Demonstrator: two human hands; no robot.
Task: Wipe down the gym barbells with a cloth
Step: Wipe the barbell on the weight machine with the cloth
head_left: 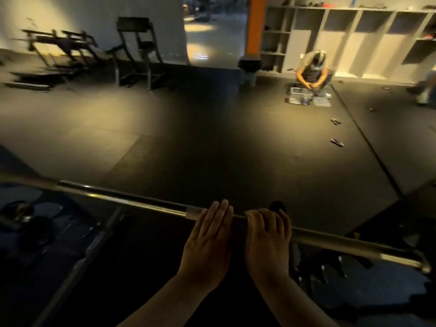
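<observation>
Steel barbell point(342, 244) slants across the gym, from left down to right, above the black floor point(212, 149). Their left hand point(210, 239) lies on it, fingers straight and together; the right hand point(269, 237), just beside, curls its fingers round the bar. Another person point(311, 72) crouches by the far shelves point(342, 31).

One barbell point(132, 200) in front of me, running 9 to 3 o'clock. Two hands on it, both mine: left hand point(207, 241), right hand point(269, 239). One other person point(312, 72), sitting on the floor out at 1 o'clock. One orange pillar point(256, 27) at 12. Two small dark pieces at 2 o'clock: near piece point(337, 142), far piece point(336, 121). One tall seat frame point(139, 50) at 11. The racks at 10 are too blurred to count.
</observation>
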